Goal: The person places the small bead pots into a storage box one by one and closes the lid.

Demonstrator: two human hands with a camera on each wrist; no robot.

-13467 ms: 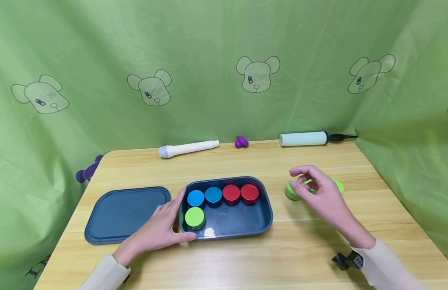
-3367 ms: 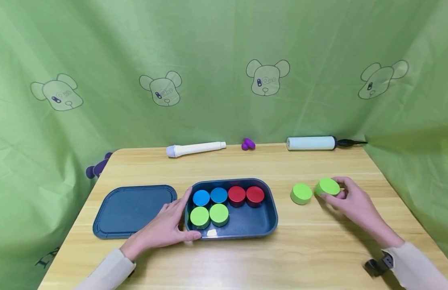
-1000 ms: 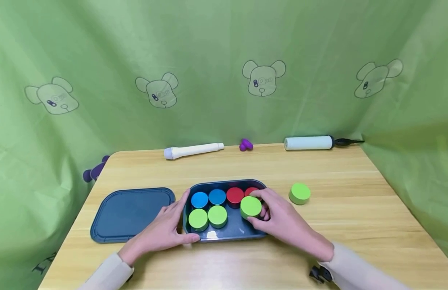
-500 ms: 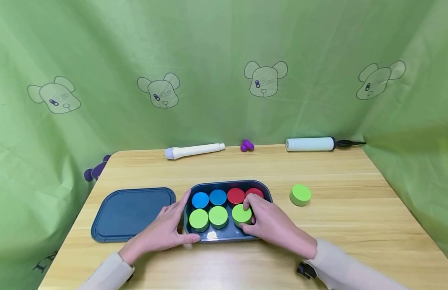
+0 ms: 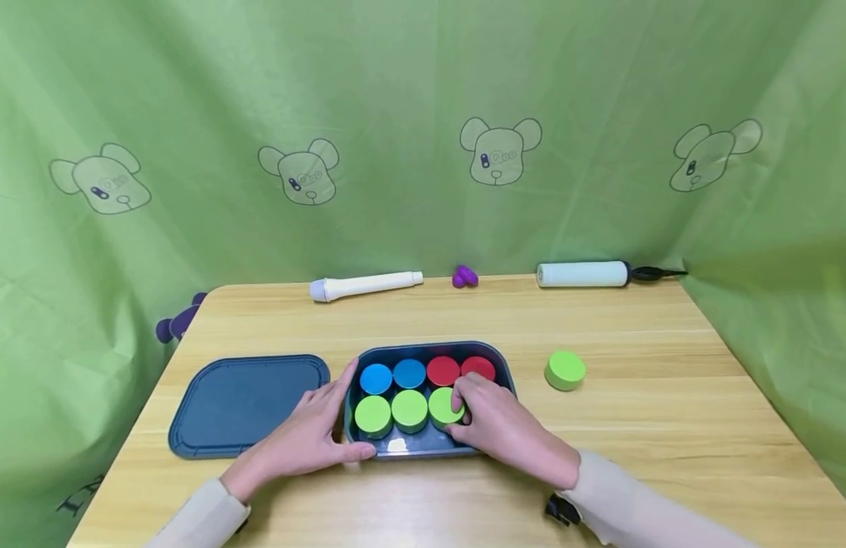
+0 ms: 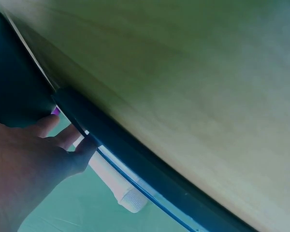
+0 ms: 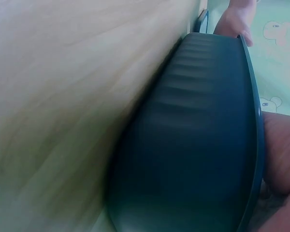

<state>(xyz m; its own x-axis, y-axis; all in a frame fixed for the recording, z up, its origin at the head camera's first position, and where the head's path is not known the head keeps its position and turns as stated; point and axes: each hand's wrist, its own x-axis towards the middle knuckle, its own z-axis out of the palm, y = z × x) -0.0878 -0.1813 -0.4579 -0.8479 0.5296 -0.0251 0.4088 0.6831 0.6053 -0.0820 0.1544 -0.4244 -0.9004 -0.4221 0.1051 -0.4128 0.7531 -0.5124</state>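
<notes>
A dark blue rectangular box (image 5: 423, 450) stands mid-table, holding two blue cylinders (image 5: 376, 379) and two red cylinders (image 5: 443, 371) along its back. Two green cylinders (image 5: 373, 416) fill the front left. To their right my right hand (image 5: 498, 418) pinches a third green cylinder (image 5: 443, 407) between thumb and fingers, down inside the box. My left hand (image 5: 306, 438) rests at the box's left end, fingers extended along the rim and thumb at the front corner. In the right wrist view the box wall (image 7: 193, 125) hides the cylinders.
A dark blue lid (image 5: 248, 407) lies left of the box, beside my left hand. One green cylinder (image 5: 564, 371) stands on the table to the right. Along the back edge lie a white microphone-like stick (image 5: 368, 285), a small purple object (image 5: 465, 276) and a pale hand pump (image 5: 583, 274).
My right hand has brought a green cylinder from the table's right side into the box, then moved it left and down beside the other green ones. The left hand stays at the box.
</notes>
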